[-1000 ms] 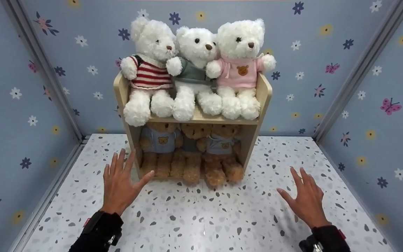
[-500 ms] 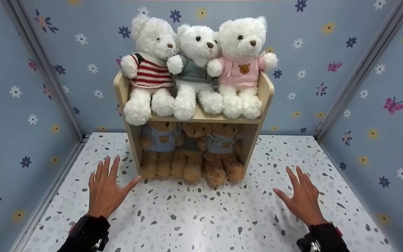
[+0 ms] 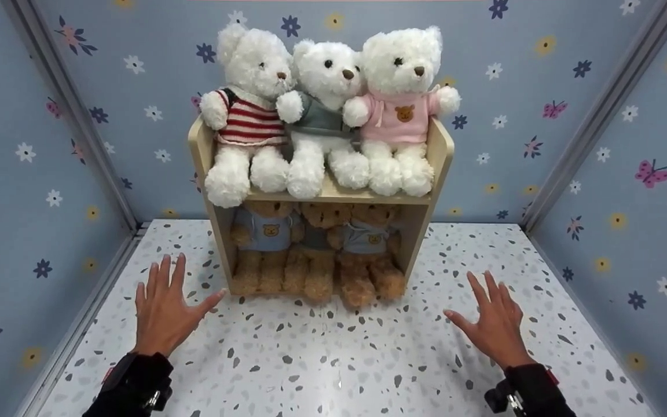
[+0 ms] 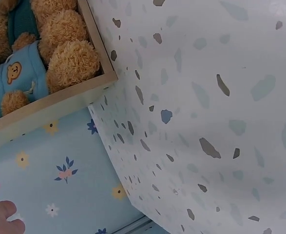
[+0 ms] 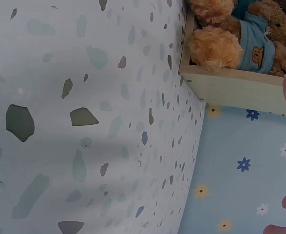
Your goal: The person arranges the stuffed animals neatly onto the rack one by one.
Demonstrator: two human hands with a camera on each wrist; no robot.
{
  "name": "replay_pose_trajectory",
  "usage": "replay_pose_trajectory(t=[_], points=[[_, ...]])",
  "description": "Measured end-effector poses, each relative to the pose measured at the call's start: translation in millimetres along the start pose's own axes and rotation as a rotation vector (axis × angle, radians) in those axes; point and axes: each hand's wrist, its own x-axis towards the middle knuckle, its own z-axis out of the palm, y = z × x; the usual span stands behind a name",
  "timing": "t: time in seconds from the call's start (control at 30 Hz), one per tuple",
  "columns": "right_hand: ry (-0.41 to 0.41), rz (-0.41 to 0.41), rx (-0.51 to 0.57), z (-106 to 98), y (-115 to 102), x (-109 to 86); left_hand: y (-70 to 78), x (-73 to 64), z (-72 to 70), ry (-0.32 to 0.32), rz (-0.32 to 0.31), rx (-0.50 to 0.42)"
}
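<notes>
My left hand [image 3: 165, 315] hovers over the speckled surface, left of a two-tier wooden shelf [image 3: 322, 200], its fingers spread and holding nothing. To the right of the shelf, my right hand [image 3: 493, 324] is also spread with nothing in it. On the upper tier sit three white teddy bears: one in a red-striped sweater [image 3: 252, 121], one in a grey-green top [image 3: 327, 119], one in a pink hoodie [image 3: 394, 119]. Below sit three brown teddy bears, in a light blue hoodie [image 3: 270, 229], a dark top [image 3: 317, 237] and a pale blue hoodie [image 3: 365, 237]. The upper board partly hides their heads.
The shelf stands at the back of a white terrazzo-patterned surface [image 3: 322, 359]. Blue flowered panels [image 3: 495, 75] enclose it at the back and both sides, with metal posts [image 3: 73, 116] in the corners. Some bears' feet jut past the shelf's front edge.
My left hand has drawn away from the shelf, leftward and nearer to me. The right hand has shifted slightly left. The bears and shelf have stayed put; the head view has tilted a little.
</notes>
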Motion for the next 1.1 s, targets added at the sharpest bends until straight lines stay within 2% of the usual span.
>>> replay_pose_trajectory(t=[0.7,1.1], points=[[-0.04,0.005,0.031,7.6,-1.4,-2.1,-0.4,-4.1,6.2,-0.02,-0.039,-0.02],[-0.02,-0.01,0.024,8.5,-5.1,-1.9,2.0,-5.6,9.3,-0.013,-0.013,-0.036]])
